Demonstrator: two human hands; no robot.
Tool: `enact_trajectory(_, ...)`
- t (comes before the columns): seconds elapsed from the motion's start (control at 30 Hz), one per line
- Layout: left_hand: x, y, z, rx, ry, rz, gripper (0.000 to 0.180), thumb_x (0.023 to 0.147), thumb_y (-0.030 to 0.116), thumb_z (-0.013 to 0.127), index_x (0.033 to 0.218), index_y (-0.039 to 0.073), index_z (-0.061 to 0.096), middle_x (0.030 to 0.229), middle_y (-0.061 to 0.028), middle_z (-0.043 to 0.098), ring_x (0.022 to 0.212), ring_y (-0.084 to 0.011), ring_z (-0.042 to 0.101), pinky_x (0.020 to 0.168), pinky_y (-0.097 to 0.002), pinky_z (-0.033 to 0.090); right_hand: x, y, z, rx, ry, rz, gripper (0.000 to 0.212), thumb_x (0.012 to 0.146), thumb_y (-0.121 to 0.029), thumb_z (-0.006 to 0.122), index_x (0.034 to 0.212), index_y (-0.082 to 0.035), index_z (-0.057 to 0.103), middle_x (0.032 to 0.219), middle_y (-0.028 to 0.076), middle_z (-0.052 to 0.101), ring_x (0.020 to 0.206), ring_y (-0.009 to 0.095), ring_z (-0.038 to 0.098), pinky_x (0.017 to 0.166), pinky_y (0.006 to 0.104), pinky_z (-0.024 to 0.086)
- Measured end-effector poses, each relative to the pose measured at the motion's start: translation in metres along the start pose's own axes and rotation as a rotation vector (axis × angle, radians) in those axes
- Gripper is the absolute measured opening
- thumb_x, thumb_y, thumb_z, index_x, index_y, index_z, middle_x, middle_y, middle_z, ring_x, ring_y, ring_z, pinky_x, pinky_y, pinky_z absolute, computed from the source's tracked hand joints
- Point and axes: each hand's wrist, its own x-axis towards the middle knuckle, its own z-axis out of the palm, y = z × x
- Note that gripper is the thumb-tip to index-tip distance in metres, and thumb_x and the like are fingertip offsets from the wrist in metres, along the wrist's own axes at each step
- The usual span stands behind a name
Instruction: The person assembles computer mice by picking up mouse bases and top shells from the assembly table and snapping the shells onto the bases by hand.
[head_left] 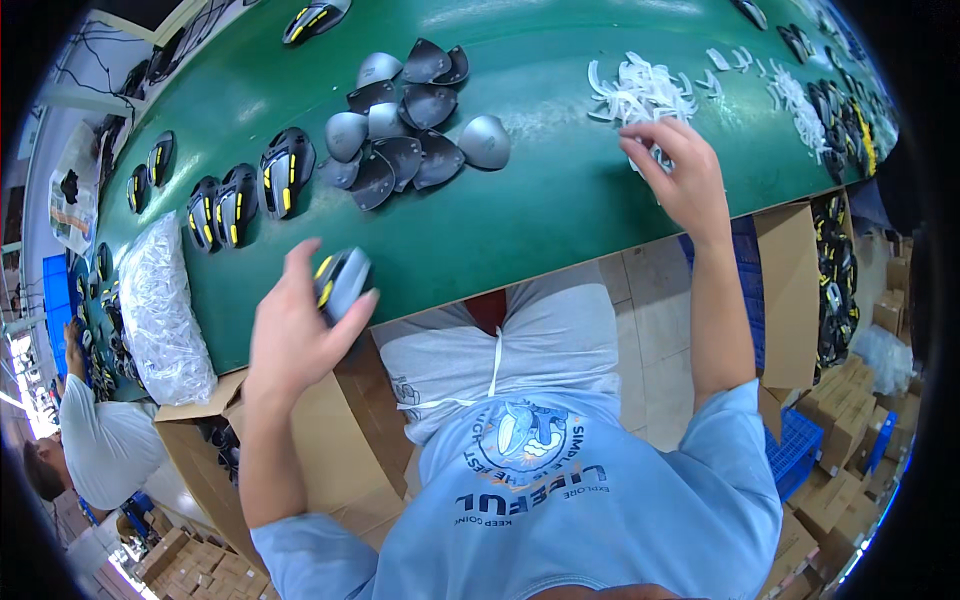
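Observation:
My left hand (295,325) grips a grey mouse-shaped shell with yellow strips (342,282) just above the near edge of the green conveyor belt (540,215). My right hand (678,170) reaches into a heap of small white plastic pieces (640,92) on the belt, fingers pinched around some of them. A pile of grey curved covers (410,125) lies in the middle of the belt. Several black shells with yellow strips (240,195) lie in a row to the left.
A clear bag of white pieces (160,305) rests at the belt's left end. Open cardboard boxes (330,450) stand on both sides of me; the right one (835,290) holds black and yellow shells. Another person (100,440) works at far left. A blue crate (800,445) sits at right.

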Motion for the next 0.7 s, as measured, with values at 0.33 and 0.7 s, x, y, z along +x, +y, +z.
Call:
enact_trajectory(0.33, 0.039, 0.004, 0.0, 0.214, 0.036, 0.422, 0.067, 0.086, 0.025, 0.078, 0.149, 0.013, 0.056, 0.142, -0.0179, 0.058, 0.123, -0.0374, 0.059, 0.101, -0.0462, 0.052, 0.052, 0.035, 0.003, -0.228, -0.146, -0.18, 0.016, 0.1, -0.02, 0.068, 0.107, -0.007, 0.072, 0.092, 0.009, 0.071, 0.078, 0.027, 0.068, 0.073, 0.0388, 0.054)
enact_trajectory(0.7, 0.054, 0.029, 0.066, 0.07, 0.12, 0.516, 0.066, 0.078, 0.036, 0.089, 0.136, 0.014, 0.067, 0.132, -0.0119, 0.06, 0.127, -0.0383, 0.052, 0.108, -0.0508, 0.044, -0.005, -0.069, 0.042, 0.353, -0.307, -0.368, 0.018, 0.092, -0.002, 0.073, 0.11, -0.006, 0.072, 0.091, 0.01, 0.075, 0.075, 0.024, 0.072, 0.067, 0.0351, 0.055)
